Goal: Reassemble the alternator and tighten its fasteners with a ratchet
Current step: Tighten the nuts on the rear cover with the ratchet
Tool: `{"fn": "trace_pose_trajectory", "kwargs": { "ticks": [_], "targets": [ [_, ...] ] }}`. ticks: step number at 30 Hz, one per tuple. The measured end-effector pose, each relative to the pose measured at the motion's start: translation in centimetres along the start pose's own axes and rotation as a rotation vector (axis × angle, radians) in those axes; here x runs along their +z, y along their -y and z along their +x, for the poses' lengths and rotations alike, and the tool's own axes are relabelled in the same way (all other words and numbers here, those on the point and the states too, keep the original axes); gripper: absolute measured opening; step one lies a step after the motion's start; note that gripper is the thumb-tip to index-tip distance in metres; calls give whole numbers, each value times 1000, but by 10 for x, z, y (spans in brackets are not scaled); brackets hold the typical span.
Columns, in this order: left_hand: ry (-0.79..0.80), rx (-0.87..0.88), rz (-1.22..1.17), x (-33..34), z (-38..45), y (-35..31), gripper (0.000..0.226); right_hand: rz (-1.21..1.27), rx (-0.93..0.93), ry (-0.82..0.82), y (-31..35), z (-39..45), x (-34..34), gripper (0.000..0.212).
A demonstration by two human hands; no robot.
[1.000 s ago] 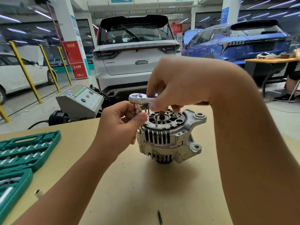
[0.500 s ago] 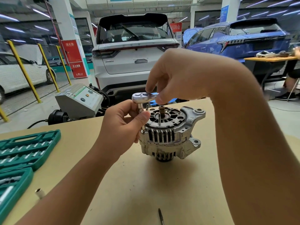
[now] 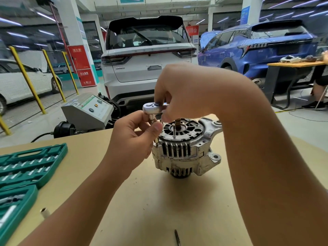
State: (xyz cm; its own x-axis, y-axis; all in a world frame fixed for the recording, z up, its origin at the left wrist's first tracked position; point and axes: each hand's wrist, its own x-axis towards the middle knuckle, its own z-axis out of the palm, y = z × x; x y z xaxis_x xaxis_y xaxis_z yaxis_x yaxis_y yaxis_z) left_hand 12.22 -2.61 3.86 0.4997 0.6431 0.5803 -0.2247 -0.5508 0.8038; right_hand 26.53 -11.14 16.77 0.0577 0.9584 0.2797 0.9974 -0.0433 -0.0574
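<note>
1. Head view: the silver finned alternator point(image 3: 184, 148) stands shaft-up at the middle of the tan tabletop point(image 3: 159, 201), fastener heads facing upward where a tool can reach them.
2. The right hand point(image 3: 186, 93) curls round the handle of the chrome ratchet point(image 3: 150, 108), whose head sits over the housing's left rim.
3. The left hand point(image 3: 134, 137) pinches the thin socket extension point(image 3: 154, 128) between thumb and fingers, probably to keep it square on a through-bolt; the bolt itself is hidden.
4. An open green socket case point(image 3: 26, 166) lies at left, a loose socket point(image 3: 44, 212) beside it.
5. A dark slim bit point(image 3: 177, 237) lies near the table's front edge.
</note>
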Motion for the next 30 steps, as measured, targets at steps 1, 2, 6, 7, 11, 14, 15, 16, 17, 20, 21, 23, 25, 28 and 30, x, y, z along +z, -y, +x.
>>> {"fn": "trace_pose_trajectory", "kwargs": {
  "ticks": [1,2,6,7,11,14,15,16,17,20,21,23,25,28,30],
  "targets": [
    [-22,2,24,0,1,1,5,-9,-1,6,1,-1,-1,28],
    [-32,6,49,0,2,0,7,-9,-1,9,1,-4,-2,28],
    [13,8,28,-2,1,-3,5,99,-7,-20,0,-13,-3,22],
    [6,-5,14,-2,2,-3,9,91,-7,-32,1,-14,-3,18],
    [-57,-36,42,-2,4,1,19,131,-46,89,5,-26,-12,14],
    [-26,-14,30,-2,2,0,11,167,-35,102,2,-29,-15,13],
    [4,-5,10,-3,1,-1,6,147,-17,48,0,-26,-12,15],
    [29,-4,-7,-2,0,-2,4,122,-1,-11,0,-23,-10,18],
    [37,-5,-5,-2,0,-3,9,106,8,-40,0,-20,-7,19],
    [-3,-9,41,2,1,-2,17,119,-12,-22,1,-21,-8,4],
    [-15,-2,65,3,1,-2,16,138,-26,15,-2,-23,-10,7],
    [-16,5,102,2,1,-4,16,173,-45,69,-6,-28,-15,16],
    [23,-4,94,-1,2,-5,18,194,-31,49,-11,-27,-14,18],
    [51,-25,57,-4,2,-5,20,170,-5,39,-9,-21,-7,8],
    [54,-25,49,-4,3,-3,11,250,5,90,-8,-19,-3,25]
  ]
}}
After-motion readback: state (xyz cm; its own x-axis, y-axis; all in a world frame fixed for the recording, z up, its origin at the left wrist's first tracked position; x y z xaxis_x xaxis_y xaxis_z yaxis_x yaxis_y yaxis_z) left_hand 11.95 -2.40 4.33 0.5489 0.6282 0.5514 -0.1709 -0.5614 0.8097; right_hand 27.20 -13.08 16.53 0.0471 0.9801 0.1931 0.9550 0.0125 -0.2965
